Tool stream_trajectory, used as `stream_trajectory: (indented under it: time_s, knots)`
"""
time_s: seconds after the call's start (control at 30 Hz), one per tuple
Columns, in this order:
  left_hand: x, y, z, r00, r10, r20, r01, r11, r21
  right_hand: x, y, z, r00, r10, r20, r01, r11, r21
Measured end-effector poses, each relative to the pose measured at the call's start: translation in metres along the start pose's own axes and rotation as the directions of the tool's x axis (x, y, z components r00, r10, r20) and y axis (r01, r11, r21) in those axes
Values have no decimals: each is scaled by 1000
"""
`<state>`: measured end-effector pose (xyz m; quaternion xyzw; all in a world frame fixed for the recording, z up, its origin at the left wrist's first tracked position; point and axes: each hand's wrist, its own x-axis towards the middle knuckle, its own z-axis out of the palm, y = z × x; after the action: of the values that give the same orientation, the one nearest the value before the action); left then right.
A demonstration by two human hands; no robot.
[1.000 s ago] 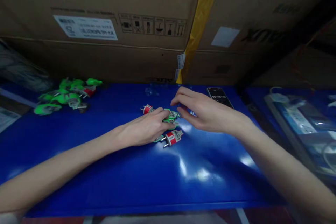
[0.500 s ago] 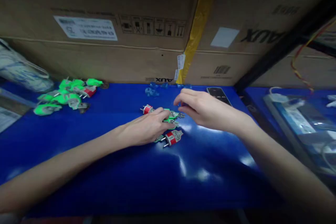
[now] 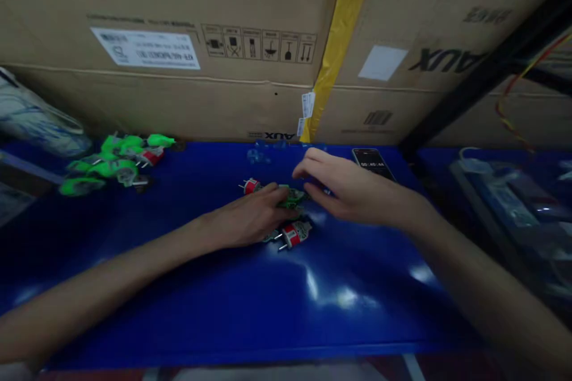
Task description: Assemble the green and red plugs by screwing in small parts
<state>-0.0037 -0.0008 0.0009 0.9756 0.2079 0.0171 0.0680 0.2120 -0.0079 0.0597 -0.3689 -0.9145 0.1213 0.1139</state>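
Note:
On the blue tabletop (image 3: 277,297), my left hand (image 3: 250,220) is closed round a green plug piece (image 3: 292,195), its fingers hiding most of it. My right hand (image 3: 348,187) hovers just beyond, its fingers curled toward the thumb in a pinch; whatever is between the tips is too small to make out. Small screws lie under the right thumb, mostly hidden. In front of the left fingers lies a red-banded plug (image 3: 295,234) with two metal pins and its inner side showing. Another red plug (image 3: 251,186) sits behind the left knuckles.
A heap of green plug parts (image 3: 111,161) lies at the back left beside a blue-and-white patterned object (image 3: 40,116). Clear plastic bits (image 3: 258,155) and a phone (image 3: 373,162) showing a timer are at the back. A cardboard box (image 3: 201,101) walls off the rear.
My right hand has shifted slightly left, its thumb lower over the screws. The left hand stays on the green plug piece. The phone timer has advanced by one second.

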Motion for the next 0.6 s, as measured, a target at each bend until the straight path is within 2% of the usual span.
stream_trajectory:
  time_s: [0.07, 0.1, 0.27, 0.47, 0.5, 0.6]
  knots:
    - [0, 0, 0, 1000, -5, 10, 5, 1000, 2, 0, 3, 0, 998, -68, -5, 68, 996, 63]
    - [0, 1, 0, 1000, -7, 7, 7, 1000, 2, 0, 4, 0, 998, -64, -14, 65, 996, 62]
    - [0, 0, 1, 1000, 7, 0, -7, 1000, 14, 1, 3, 2, 995, 94, -23, -96, 990, -103]
    - [0, -1, 2, 1000, 4, 11, -4, 1000, 19, 2, 1, -3, 997, -62, 47, 62, 998, 3]
    - [0, -1, 2, 1000, -21, 21, 21, 1000, 20, 3, 1, -3, 997, -54, 46, 55, 998, -16]
    - [1, -1, 2, 1000, 7, 13, -7, 999, 31, 5, -1, 0, 999, 38, 28, -34, 989, -144]
